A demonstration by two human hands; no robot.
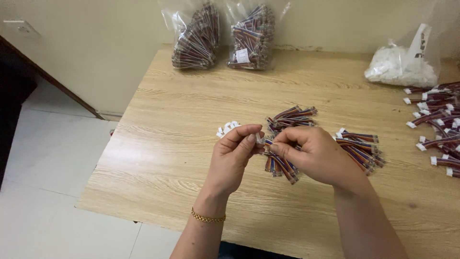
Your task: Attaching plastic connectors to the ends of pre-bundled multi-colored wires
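My left hand [235, 156] and my right hand [314, 156] meet above a wooden table [182, 124]. Between their fingertips they pinch a short multicoloured wire lead with a small white connector [259, 140]. My right hand also grips a bunch of the same wire leads [282, 167] that hangs below its palm. A few loose white connectors [228, 128] lie just behind my left hand. Small piles of wire leads lie behind my hands [292, 116] and to the right of my right hand [362, 146]. A gold bracelet sits on my left wrist.
Two clear bags of wire leads [196, 38] [251, 38] lean on the wall at the table's back. A clear bag of white connectors [402, 64] lies back right. Many finished leads with white ends [436, 124] spread along the right edge. Tiled floor lies left.
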